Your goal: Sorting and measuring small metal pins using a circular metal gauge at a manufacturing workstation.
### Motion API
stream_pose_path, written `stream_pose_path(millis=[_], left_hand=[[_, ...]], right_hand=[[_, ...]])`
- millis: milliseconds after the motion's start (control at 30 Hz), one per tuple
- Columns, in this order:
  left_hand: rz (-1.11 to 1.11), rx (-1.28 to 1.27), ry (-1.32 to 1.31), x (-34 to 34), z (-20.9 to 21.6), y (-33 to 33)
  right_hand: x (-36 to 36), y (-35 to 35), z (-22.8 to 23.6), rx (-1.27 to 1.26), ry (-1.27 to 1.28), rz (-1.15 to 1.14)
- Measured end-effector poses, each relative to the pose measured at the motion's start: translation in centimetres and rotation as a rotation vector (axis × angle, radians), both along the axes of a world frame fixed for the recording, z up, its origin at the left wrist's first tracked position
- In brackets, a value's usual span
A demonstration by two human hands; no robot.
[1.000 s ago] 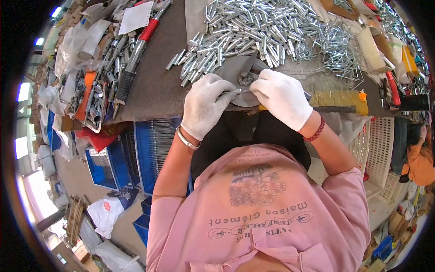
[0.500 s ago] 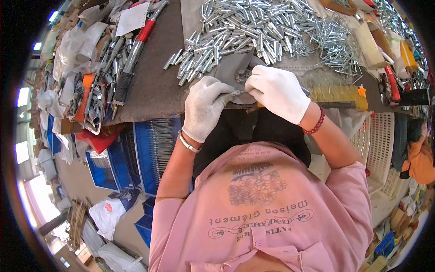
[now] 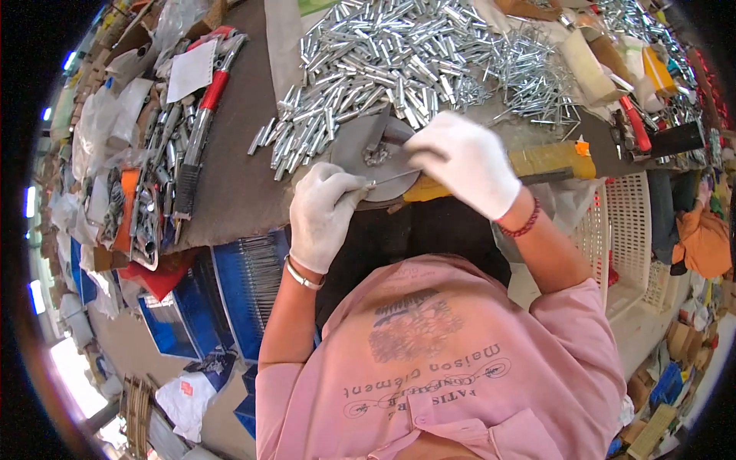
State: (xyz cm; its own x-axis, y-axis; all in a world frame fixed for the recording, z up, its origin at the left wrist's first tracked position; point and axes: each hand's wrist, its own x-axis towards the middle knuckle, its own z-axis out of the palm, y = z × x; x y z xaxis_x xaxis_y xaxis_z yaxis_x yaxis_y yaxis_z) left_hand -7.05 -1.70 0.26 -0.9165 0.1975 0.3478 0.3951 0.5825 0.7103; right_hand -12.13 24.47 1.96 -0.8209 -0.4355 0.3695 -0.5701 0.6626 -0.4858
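Observation:
My left hand (image 3: 326, 211), in a white knit glove, is closed in a pinch on a small silver metal piece (image 3: 372, 184) at its fingertips. To its right, my right hand (image 3: 466, 165), also gloved and a little blurred, has its fingers bent together. A thin metal pin (image 3: 402, 177) runs from beside the left fingertips toward the right fingers, which seem to hold its far end. Between and behind the hands is a grey dish (image 3: 346, 153) with tiny metal parts (image 3: 376, 156) in it. Beyond lies a heap of silver metal tubes (image 3: 376, 65).
Thin metal pins (image 3: 533, 73) are heaped right of the tubes. Yellow tape (image 3: 537, 162) covers the bench edge. Tools, including a red-and-black handled one (image 3: 207, 130), lie at left. Blue bins (image 3: 245, 280) stand below the bench; a white basket (image 3: 629, 230) is at right. A person in orange (image 3: 701, 241) is farther right.
My hands have drawn apart, the right one lifting away from the left fingertips. The thin pin now shows between them. The whole view has shifted, uncovering more of the grey dish.

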Motion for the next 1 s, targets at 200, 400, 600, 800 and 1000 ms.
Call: stream_pose_path(millis=[200,400,600,800,1000], left_hand=[[0.014,-0.042,0.07,0.0,0.2,0.1],[0.031,-0.034,0.049,0.1,0.3,0.2],[0.022,-0.009,0.071,0.0,0.0,0.1],[0.037,-0.021,0.041,0.1,-0.4,-0.4],[0.011,-0.023,0.003,-0.1,-1.2,-0.2]], right_hand=[[-4.0,6.9,-2.4,0.198,0.029,-0.414],[-4.7,5.9,-2.7,0.2,0.003,-0.439],[-3.9,6.5,-2.2,0.127,-0.01,-0.357],[-3.4,5.7,-1.2,-0.112,-0.13,-0.333],[1.6,-2.5,1.9,-0.21,-0.083,0.072]])
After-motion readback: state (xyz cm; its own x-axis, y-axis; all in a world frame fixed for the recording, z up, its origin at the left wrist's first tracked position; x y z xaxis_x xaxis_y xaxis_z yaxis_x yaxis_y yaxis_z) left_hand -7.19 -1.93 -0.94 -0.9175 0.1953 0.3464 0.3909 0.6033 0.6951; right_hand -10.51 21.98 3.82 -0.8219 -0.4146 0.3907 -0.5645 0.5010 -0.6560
